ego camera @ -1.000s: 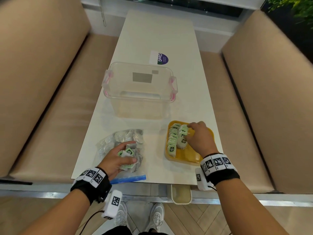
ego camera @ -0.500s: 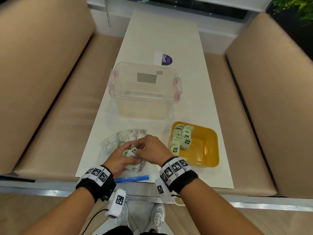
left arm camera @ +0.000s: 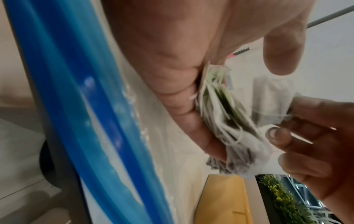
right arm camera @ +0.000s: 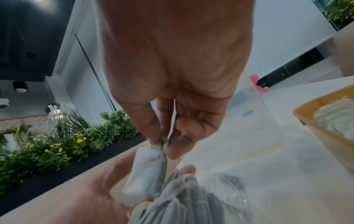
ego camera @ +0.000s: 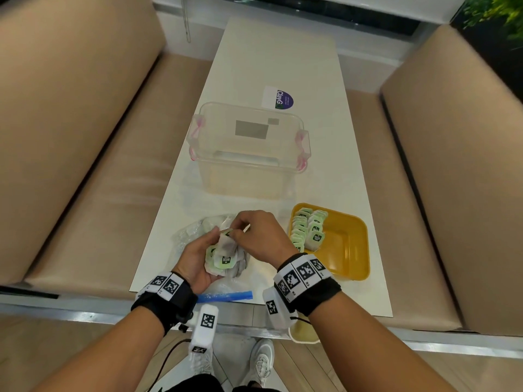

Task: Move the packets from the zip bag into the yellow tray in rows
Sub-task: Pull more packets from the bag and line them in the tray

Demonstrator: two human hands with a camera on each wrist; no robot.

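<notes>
My left hand [ego camera: 198, 257] grips a bundle of green-tagged packets [ego camera: 222, 257] just above the clear zip bag [ego camera: 195, 236], whose blue zip strip [ego camera: 225, 296] lies at the table's near edge. The bundle [left arm camera: 228, 121] shows edge-on against my left palm. My right hand [ego camera: 254, 236] pinches the top of one packet [right arm camera: 147, 171] at the bundle's upper end. The yellow tray [ego camera: 348, 250] sits to the right, with two rows of packets [ego camera: 307, 230] along its left side; its right half is bare.
A clear plastic box [ego camera: 249, 148] with pink latches stands behind the bag and tray. A sticker [ego camera: 278, 98] lies further back on the white table [ego camera: 283, 60]. Tan bench seats [ego camera: 93, 193] flank both sides.
My right hand left the tray, crossed to the left hand and now pinches one packet from the bundle. The left hand has lifted the bundle slightly.
</notes>
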